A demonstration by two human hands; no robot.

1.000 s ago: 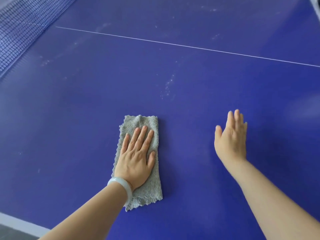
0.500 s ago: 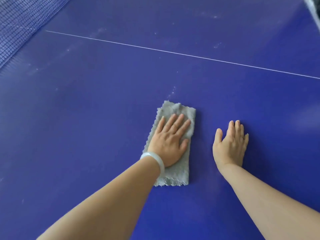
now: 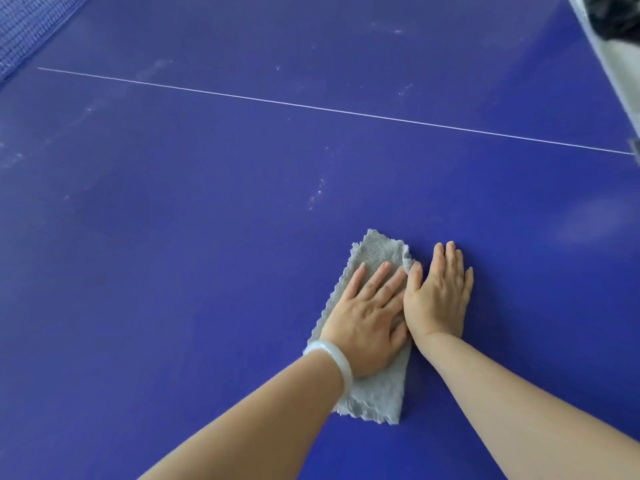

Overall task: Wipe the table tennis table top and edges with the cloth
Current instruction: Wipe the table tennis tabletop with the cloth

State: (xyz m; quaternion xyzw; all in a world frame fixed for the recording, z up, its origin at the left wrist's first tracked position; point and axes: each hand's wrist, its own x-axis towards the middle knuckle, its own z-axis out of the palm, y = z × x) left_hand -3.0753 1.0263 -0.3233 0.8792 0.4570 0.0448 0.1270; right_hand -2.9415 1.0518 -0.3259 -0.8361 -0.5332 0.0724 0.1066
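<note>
A folded grey cloth (image 3: 375,258) lies flat on the blue table tennis table top (image 3: 207,237). My left hand (image 3: 363,313), with a pale bangle on its wrist, presses palm-down on the cloth, fingers spread forward. My right hand (image 3: 440,292) rests flat on the table right beside it, its thumb touching the cloth's right edge and my left hand. A patch of whitish specks (image 3: 317,194) marks the surface just beyond the cloth.
A thin white centre line (image 3: 311,107) crosses the table from left to right. The blue net (image 3: 24,26) runs along the far left. The table's white far-right edge (image 3: 602,64) shows at the top right, with something dark beyond it.
My left hand has slid the cloth rightward across the table until it meets my right hand. My right hand has stayed roughly in place on the surface.
</note>
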